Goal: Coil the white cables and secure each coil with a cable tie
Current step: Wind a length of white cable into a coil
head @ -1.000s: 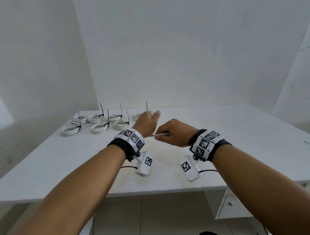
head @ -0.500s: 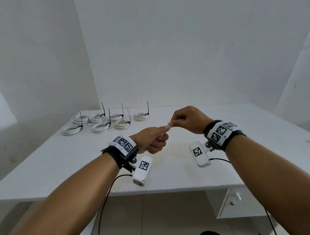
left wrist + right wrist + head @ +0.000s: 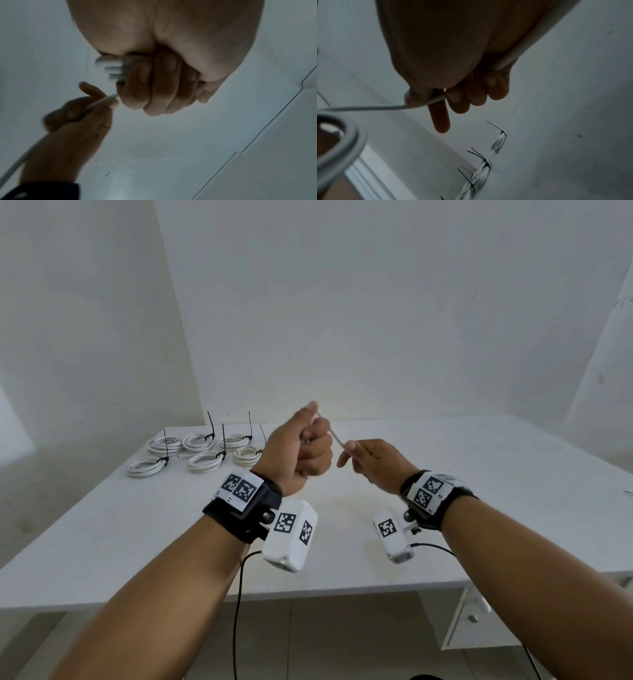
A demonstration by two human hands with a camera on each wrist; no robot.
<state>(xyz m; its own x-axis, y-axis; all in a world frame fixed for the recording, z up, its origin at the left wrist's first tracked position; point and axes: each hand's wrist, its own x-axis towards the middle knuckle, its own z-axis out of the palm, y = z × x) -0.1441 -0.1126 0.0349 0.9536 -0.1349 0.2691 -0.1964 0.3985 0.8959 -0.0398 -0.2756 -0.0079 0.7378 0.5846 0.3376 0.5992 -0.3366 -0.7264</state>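
Note:
In the head view my left hand (image 3: 313, 446) is a raised fist above the table's middle, gripping a white cable (image 3: 337, 440). The left wrist view shows its fingers (image 3: 154, 86) curled round several loops of that cable (image 3: 109, 67). Just to its right, my right hand (image 3: 352, 450) pinches the free strand between thumb and fingers. In the right wrist view the strand (image 3: 368, 108) leaves that hand (image 3: 436, 100) to the left and meets a blurred loop (image 3: 347, 142). The cable's tail passes under my right palm (image 3: 17, 166).
Several finished white coils (image 3: 198, 446) with upright black cable ties (image 3: 209, 422) lie at the far left of the white table (image 3: 479, 474); they also show in the right wrist view (image 3: 484, 169). A white drawer unit (image 3: 472, 621) stands under the table's right end. Walls close behind.
My left hand has closed into a fist and risen, while my right hand has come down a little to its right. A short stretch of cable now shows between them.

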